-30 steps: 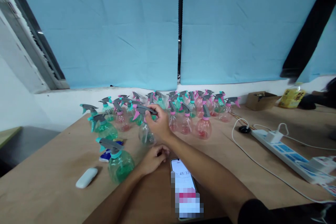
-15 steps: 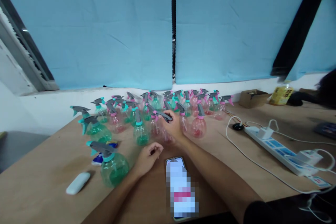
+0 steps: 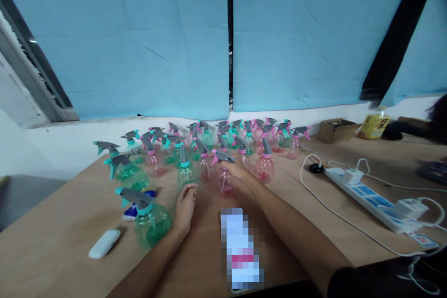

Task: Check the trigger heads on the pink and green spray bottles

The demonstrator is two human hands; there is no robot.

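A pink spray bottle with a grey and pink trigger head stands upright on the table. My right hand is closed around its neck, just under the head, with the fingertips partly hidden. To the left, my left hand hovers low over the tabletop with its fingers curled in, and nothing shows inside them. Just behind it is a green spray bottle, its base partly covered by that hand. A larger-looking green spray bottle sits nearer, beside my left forearm.
Several green and pink spray bottles crowd the back of the table. A phone lies between my forearms, a white case at left. At right are a power strip with cables, a cardboard box and a yellow-labelled bottle.
The pink spray bottle has come down and nearer, and my right hand has shifted from its trigger head to its neck. My left hand has moved left, toward the green bottle.
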